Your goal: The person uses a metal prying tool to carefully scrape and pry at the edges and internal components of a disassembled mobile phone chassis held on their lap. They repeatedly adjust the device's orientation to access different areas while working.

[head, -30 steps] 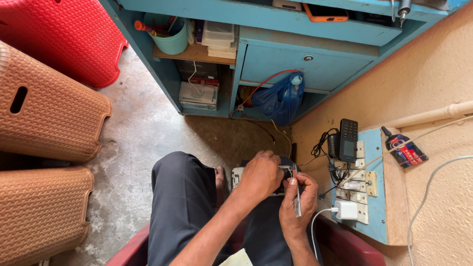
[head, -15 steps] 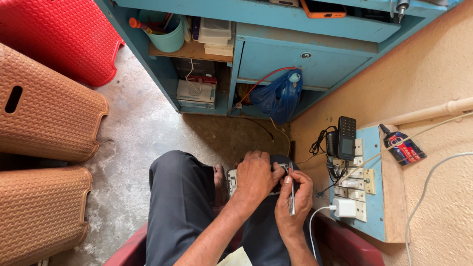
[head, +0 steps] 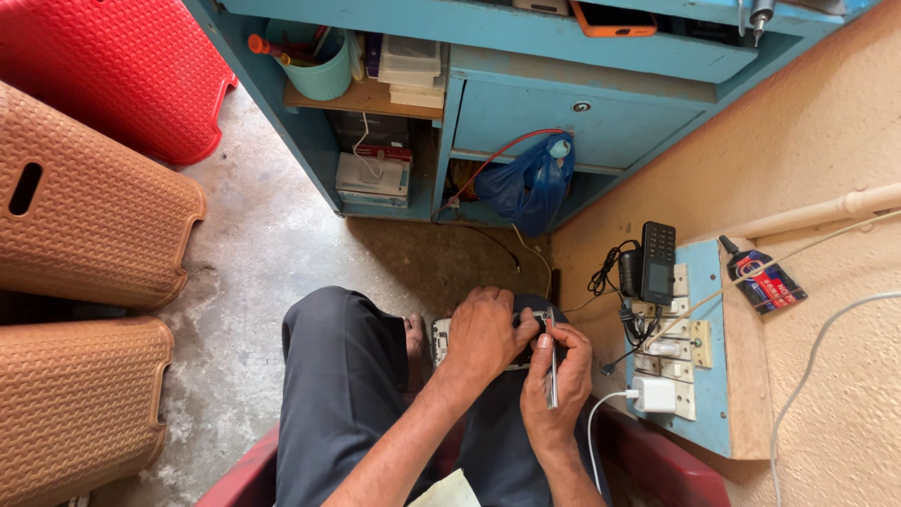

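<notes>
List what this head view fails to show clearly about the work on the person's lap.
- Head view: the small device is mostly covered by the left hand.
- The thin tool tip is too small to identify; the right hand hides part.
- The red seat is cut off by the bottom edge.

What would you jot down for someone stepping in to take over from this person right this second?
Left hand: grip closed over a small flat device resting on the lap, covering most of it.
Right hand: pinches a thin metal tool, its tip at the device's right end.
Nearby: wall socket board with a white charger and a dark phone plugged in; glue tube on the ledge.
Done: device braced, tool placed.
Left: whether the device is open is hidden under the hand; check before going on.
</notes>
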